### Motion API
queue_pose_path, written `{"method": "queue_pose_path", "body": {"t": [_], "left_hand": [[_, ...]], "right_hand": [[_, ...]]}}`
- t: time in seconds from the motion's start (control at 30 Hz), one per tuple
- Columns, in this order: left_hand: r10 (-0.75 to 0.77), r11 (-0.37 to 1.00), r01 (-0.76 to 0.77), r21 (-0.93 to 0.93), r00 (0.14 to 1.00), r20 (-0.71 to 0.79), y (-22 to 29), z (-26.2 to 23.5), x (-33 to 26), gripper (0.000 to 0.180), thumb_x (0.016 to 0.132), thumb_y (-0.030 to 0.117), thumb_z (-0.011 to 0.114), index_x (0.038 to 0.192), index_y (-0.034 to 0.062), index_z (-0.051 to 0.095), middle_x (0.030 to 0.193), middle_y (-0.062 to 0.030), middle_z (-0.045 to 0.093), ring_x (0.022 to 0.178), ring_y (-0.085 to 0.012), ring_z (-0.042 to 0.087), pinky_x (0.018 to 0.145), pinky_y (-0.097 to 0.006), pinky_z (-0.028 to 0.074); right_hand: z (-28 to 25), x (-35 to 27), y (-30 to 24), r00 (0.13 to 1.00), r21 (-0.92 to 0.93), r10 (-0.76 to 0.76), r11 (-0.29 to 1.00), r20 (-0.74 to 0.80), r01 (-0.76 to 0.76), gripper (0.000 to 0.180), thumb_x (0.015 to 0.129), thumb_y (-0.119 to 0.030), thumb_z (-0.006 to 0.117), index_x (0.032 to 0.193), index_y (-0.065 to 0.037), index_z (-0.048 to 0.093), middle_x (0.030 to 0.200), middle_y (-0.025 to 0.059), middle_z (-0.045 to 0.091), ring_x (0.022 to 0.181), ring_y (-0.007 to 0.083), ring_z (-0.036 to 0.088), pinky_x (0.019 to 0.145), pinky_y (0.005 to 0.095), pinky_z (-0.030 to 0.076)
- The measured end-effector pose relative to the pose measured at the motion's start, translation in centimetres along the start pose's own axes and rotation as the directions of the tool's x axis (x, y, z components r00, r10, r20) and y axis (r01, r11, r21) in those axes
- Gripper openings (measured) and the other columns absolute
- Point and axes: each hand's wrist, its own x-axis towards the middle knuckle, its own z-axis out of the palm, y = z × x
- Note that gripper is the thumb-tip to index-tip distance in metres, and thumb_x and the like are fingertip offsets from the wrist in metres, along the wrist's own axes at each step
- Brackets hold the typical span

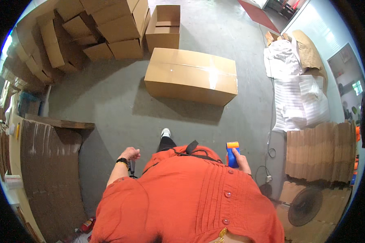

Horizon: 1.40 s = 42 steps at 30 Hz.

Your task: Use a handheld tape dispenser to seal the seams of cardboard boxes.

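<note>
My right hand (242, 161) grips a blue tape dispenser (232, 154) with an orange top, held upright beside my orange shirt. My left hand (130, 153) hangs loosely curled at my side, a black watch on its wrist, holding nothing. A long sealed cardboard box (190, 75) with shiny tape along its top lies on the grey floor ahead of me. One white shoe (165, 132) shows below my body, stepping toward the box.
An open small carton (164, 27) and a pile of stacked boxes (109, 24) stand behind. Flattened cardboard (48, 170) lies at left, more sheets (320, 152) at right. White foam wrap (296, 97), a cable with power strip (267, 177) and a floor fan (305, 205) are at right.
</note>
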Motion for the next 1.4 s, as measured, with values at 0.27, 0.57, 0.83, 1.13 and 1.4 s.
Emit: {"method": "queue_pose_path", "body": {"t": [0.27,0.57,0.83,1.13,1.4], "left_hand": [[-0.011,0.992,0.012,-0.128,1.0,0.013,-2.8,0.2,1.0,0.039,0.101,0.036,0.062,0.108,-0.0017,0.062,0.1,-0.0148,0.074,0.084,-0.0242,0.074,0.073,-0.038,0.059],[-0.045,0.987,0.013,-0.161,0.979,-0.198,-8.6,0.1,2.7,0.032,0.097,0.027,0.064,0.093,-0.0037,0.069,0.085,-0.0152,0.071,0.07,-0.0257,0.072,0.061,-0.039,0.058],[-0.114,0.993,0.103,-0.063,0.974,-0.196,-4.8,1.1,0.9,0.017,0.094,0.012,0.067,0.097,-0.0039,0.072,0.091,-0.0132,0.076,0.075,-0.0238,0.075,0.073,-0.038,0.06],[-0.1,0.988,0.095,-0.12,0.994,-0.033,0.8,0.5,-0.2,0.017,0.091,-0.003,0.063,0.102,-0.0154,0.068,0.095,-0.0243,0.074,0.08,-0.0336,0.076,0.07,-0.041,0.062],[-0.25,0.943,0.285,0.17,0.947,-0.2,14.7,-2.1,-1.0,0.022,0.084,0.018,0.082,0.089,-0.0024,0.077,0.086,-0.0099,0.076,0.071,-0.0201,0.069,0.062,-0.039,0.053]], "right_hand": [[-0.8,1.6,0.2,0.997,-0.063,-0.036,0.997,-0.067,0.032,0.072,0.085,-0.066,0.07,0.103,0.003,0.075,0.094,0.0103,0.075,0.083,0.0178,0.07,0.08,0.0351,0.053],[0.3,-0.8,-5.0,0.99,-0.142,-0.103,0.986,-0.098,0.088,0.087,0.081,-0.071,0.07,0.11,0.011,0.072,0.106,0.0179,0.073,0.097,0.0229,0.068,0.089,0.037,0.05],[-0.5,1.3,-4.2,0.992,-0.105,-0.088,0.991,-0.094,0.078,0.085,0.081,-0.07,0.07,0.107,0.011,0.073,0.102,0.0159,0.074,0.092,0.0215,0.068,0.085,0.0359,0.051],[-1.0,1.3,-5.4,0.994,-0.069,-0.084,0.994,-0.066,0.079,0.074,0.082,-0.068,0.07,0.097,0.005,0.078,0.094,0.0133,0.075,0.086,0.0184,0.069,0.083,0.0341,0.052],[0.3,4.8,-9.5,0.996,0.026,0.002,1.0,-0.091,0.0,0.067,0.087,-0.062,0.07,0.098,0.004,0.077,0.092,0.0128,0.076,0.085,0.017,0.07,0.081,0.0338,0.054]]}}
